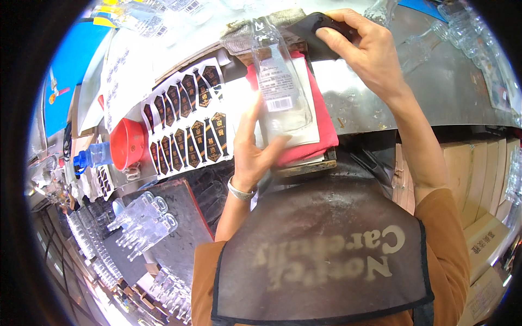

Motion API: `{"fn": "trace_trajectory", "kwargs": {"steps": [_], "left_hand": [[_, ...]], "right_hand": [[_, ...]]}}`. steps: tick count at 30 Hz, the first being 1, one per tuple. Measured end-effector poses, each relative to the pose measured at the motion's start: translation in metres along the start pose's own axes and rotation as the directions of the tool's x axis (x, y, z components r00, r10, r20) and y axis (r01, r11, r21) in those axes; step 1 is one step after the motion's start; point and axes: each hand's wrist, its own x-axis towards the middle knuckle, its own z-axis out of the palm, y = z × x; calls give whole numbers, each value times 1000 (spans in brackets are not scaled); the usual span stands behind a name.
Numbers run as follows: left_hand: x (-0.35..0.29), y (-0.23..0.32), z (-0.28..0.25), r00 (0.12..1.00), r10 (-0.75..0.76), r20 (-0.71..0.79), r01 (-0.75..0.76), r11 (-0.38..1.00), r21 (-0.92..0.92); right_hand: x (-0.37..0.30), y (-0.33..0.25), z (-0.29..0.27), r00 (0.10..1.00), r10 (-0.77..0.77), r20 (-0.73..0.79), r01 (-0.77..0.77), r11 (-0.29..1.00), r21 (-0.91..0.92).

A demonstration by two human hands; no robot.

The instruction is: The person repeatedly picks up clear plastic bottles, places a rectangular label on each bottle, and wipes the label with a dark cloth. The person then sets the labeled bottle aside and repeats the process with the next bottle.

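Note:
A clear glass bottle [280,89] lies on its side, its neck pointing away from me, with a printed label and barcode on its face. Beneath it are a white sheet [308,106] and a folded red cloth [321,117] on a small raised stand. My left hand [254,155] cradles the bottle's near left side, fingers along the edge and thumb by its base, slightly blurred. Beyond the bottle to the right, my right hand [370,51] pinches a flat black piece [316,31] between thumb and fingers; its exact kind is unclear.
Left of the bottle lies a sheet of black and gold labels [187,111]. A red bowl [128,144] and a blue-capped plastic bottle [93,156] stand farther left. Several clear bottles [144,220] rest on a dark board [190,233]. Cardboard boxes [473,174] are stacked at the right.

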Motion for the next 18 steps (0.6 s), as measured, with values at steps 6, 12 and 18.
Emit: {"fn": "trace_trajectory", "kwargs": {"steps": [6, 12, 18], "left_hand": [[2, 19, 9, 999, 32, -32, -27, 988, 155], [2, 16, 19, 989, 82, -123, -49, 966, 254], [1, 22, 18, 995, -28, -101, 40, 992, 123]], "right_hand": [[27, -29, 12, 946, -298, 128, 321, 800, -507], [-20, -71, 41, 569, -467, 677, 639, 769, -8], [16, -36, 19, 847, -452, 279, 526, 788, -319]]}}
